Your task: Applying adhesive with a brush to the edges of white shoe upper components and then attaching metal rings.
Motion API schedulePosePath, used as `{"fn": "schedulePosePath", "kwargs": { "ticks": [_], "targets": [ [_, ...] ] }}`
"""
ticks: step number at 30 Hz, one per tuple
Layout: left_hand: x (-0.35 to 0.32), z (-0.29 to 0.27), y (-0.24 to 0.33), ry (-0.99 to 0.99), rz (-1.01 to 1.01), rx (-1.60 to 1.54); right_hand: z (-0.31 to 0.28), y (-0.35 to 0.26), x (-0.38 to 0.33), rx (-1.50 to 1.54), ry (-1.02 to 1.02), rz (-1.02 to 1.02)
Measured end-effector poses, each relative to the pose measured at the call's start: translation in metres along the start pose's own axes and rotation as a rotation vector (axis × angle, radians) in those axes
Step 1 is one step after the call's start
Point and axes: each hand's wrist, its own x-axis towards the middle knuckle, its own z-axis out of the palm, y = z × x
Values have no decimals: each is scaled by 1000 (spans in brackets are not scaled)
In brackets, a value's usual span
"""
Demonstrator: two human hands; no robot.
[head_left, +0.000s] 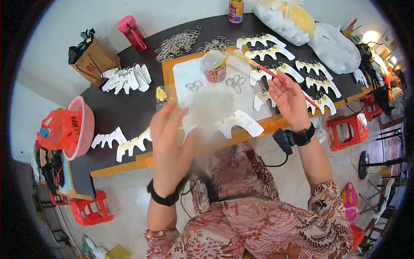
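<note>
My right hand holds a long red-handled brush. Its yellowed end lies by the rim of a clear plastic cup set on a labelled tin. My left hand is raised near the table's front edge, fingers apart, with nothing seen in it. Between my hands, a white scalloped piece lies at the front of a white sheet. Small groups of metal rings rest on that sheet. A hazy blur hides part of the sheet's middle.
White scalloped pieces with rings stand in rows at right; more pieces are stacked at left. Ring piles, a pink bottle, a paper bag, a pink basin and stuffed plastic bags line the table.
</note>
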Motion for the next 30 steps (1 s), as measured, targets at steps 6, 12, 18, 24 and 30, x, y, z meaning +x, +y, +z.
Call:
{"fn": "schedulePosePath", "kwargs": {
  "ticks": [6, 12, 18, 24, 30],
  "targets": [
    [-52, 12, -5, -53, -105, -23, 31, 4, -10, -943, -115, -356],
    [-80, 16, -14, -61, -126, -56, 28, -17, 18, -698, 6, -119],
    [-88, 15, -13, -118, -90, -81, -12, -19, 32, -61, -49, 207],
    [-92, 39, -5, -188, -69, -119, -14, -6, 25, 22, -89, -92],
    [-101, 58, -14, -139, -80, 92, 14, -10, 3, -650, 49, -297]
  ]
}}
